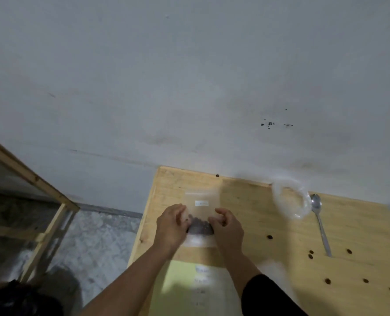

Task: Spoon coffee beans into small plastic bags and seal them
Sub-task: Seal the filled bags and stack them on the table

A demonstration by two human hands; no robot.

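Observation:
A small clear plastic bag (202,201) with a white label lies flat on the wooden table (269,224). Dark coffee beans (200,225) sit bunched inside it. My left hand (171,224) grips the bag's left edge with curled fingers. On the opposite edge, my right hand (228,226) pinches the bag beside the beans. A metal spoon (319,222) lies on the table to the right, touched by neither hand. Several loose beans (269,237) are scattered on the wood.
A clear plastic bowl (289,199) sits left of the spoon, near the table's far edge. A stack of labelled bags on a pale green sheet (180,277) lies near me. A wooden frame (29,179) stands at left over a stone floor. A grey wall is behind.

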